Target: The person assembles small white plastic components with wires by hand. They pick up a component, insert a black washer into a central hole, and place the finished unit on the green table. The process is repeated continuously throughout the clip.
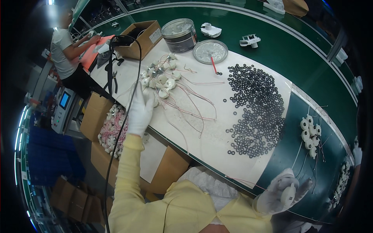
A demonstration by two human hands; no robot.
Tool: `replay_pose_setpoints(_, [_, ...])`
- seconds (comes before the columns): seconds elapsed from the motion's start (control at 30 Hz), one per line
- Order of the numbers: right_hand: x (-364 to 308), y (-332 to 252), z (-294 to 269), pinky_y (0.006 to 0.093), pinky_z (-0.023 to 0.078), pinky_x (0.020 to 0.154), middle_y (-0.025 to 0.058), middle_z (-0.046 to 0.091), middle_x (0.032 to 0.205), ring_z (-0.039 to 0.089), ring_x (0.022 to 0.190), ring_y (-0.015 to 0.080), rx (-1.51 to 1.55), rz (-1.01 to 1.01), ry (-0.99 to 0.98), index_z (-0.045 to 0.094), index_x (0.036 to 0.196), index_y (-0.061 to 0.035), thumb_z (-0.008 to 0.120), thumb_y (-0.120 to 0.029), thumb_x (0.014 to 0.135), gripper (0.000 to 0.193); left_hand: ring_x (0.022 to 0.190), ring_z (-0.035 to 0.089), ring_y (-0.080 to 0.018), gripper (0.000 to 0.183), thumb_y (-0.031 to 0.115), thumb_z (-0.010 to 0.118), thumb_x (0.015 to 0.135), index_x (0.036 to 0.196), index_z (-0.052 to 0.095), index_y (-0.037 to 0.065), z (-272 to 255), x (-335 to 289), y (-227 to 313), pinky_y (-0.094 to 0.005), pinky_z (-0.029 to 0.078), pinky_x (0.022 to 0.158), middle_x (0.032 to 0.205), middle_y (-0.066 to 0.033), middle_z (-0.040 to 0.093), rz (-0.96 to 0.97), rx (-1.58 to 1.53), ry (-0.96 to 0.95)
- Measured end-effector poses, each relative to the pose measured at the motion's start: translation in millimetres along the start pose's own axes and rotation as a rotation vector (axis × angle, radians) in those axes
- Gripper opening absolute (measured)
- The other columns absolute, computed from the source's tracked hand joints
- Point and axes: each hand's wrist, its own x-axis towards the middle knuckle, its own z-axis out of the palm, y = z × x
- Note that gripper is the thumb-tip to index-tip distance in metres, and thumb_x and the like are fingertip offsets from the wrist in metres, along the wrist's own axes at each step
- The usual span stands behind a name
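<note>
My left hand (140,110), in a white glove, reaches to the near left edge of a pile of round white wired parts (161,77). Its thumb and fingers are apart, and I see nothing clearly held. Pinkish wires from the pile trail to the right over the white table top (182,128). At the lower right my gloved right hand (274,194) holds one round white part (288,196) with a dark centre between thumb and fingers. A thin reddish wire (243,180) runs along the table edge toward this hand.
Many black rings (254,110) lie spread over the table. Beyond them are a metal can (178,37), its round lid (210,51) with a red stick and a cardboard box (142,40). More white parts (311,134) lie right. A black cable (136,70) hangs across the left. A person (68,50) works far left.
</note>
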Motion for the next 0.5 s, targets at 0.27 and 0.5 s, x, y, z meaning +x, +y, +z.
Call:
replay_pose_setpoints(0.27, [-0.6, -4.6, -4.2, 0.0337, 0.041, 0.058, 0.0063, 0.062, 0.079, 0.053, 0.058, 0.0158, -0.016, 0.015, -0.162, 0.015, 0.165, -0.0005, 0.070, -0.060, 0.093, 0.108, 0.138, 0.046, -0.0439, 0.053, 0.038, 0.046, 0.108, 0.153, 0.045, 0.010, 79.7, 116.9, -159.2, -0.0429, 0.038, 0.116, 0.151, -0.0256, 0.048, 0.324, 0.036, -0.076])
replay_pose_setpoints(0.5, [3.3, 1.4, -15.9, 0.0335, 0.044, 0.058, 0.0125, 0.067, 0.085, 0.057, 0.063, 0.0167, 0.057, -0.064, -0.326, 0.014, 0.164, 0.0029, 0.079, -0.049, 0.090, 0.111, 0.138, 0.050, -0.0377, 0.054, 0.036, 0.053, 0.107, 0.151, 0.049, 0.004, 58.9, 110.2, -34.0, -0.0372, 0.040, 0.115, 0.150, -0.0195, 0.052, -0.055, -0.643, -0.422])
